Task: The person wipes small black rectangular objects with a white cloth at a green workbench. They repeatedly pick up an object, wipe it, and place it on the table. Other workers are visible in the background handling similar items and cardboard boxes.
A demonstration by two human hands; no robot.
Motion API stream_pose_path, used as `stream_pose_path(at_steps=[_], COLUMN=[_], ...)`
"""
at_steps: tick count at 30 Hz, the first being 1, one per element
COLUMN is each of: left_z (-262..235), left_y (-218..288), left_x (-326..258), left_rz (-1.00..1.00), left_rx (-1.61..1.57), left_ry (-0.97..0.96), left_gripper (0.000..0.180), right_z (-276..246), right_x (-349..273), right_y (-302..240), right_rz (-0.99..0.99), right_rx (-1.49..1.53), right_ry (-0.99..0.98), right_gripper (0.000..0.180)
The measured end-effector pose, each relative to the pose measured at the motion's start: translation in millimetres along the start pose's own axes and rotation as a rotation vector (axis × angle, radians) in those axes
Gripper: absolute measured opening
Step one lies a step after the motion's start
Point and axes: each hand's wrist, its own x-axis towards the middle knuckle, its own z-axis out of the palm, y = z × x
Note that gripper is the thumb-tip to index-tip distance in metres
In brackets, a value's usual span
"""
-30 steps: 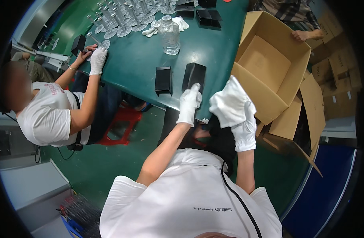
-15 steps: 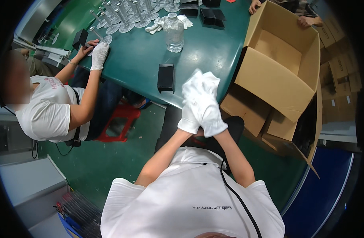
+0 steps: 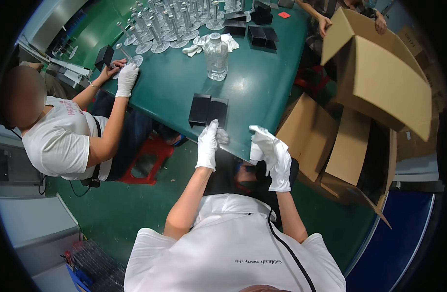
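1. My left hand (image 3: 207, 147) pinches the near end of a black box (image 3: 220, 109) on the tabletop (image 3: 262, 73), probably steadying it beside its twin (image 3: 200, 107).
2. My right hand (image 3: 281, 168) pinches a bunched cloth (image 3: 260, 142) by the edge, likely so it doesn't drag.
3. Count at my end: two boxes, one cloth, one bottle (image 3: 217, 61).

White short-sleeved shirt (image 3: 223, 238), dark lettering (image 3: 258, 262), black cable (image 3: 293, 252), white gloves (image 3: 206, 150)

The black boxes (image 3: 200, 109) look like smooth, faintly glossy plastic; the white cloth (image 3: 257, 142) is matt fabric. The green desk (image 3: 170, 87) shines smoothly, the bottle (image 3: 217, 62) is clear, glossy plastic, the carton (image 3: 389, 73) matt cardboard.
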Motion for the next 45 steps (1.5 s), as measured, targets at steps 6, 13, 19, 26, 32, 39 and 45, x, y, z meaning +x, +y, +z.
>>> stream_pose_path(at_steps=[6,13,19,26,32,39,45], left_z=[-42,-67,76,219,242,253,282], left_y=[41,62,52,32,35,59,78], left_x=[55,72,71,261,390,363,340], left_rz=[0.164,0.324,0.229,-0.066,-0.286,0.010,-0.049], left_rx=[0.105,0.238,0.491,0.097,-0.171,-0.271,-0.300], left_ry=[0.096,0.117,-0.229,-0.298,-0.272,-0.165,-0.406], left_gripper=[0.041,0.039,0.035,0.028,0.053,0.037,0.028], right_z=[-7,-19,-19,-33,-52,-58,-48], right_x=[-12,-10,-10,-22,-25,-18,-8], right_y=[45,67,64,86,82,98,102], right_rz=[-0.013,0.147,0.006,0.014,0.189,0.250,0.363], right_rx=[-0.073,0.161,-0.105,-0.079,0.166,0.361,0.631], right_ry=[0.032,0.050,0.079,0.137,0.213,0.288,0.239], right_gripper=[0.046,0.041,0.046,0.044,0.042,0.040,0.042])
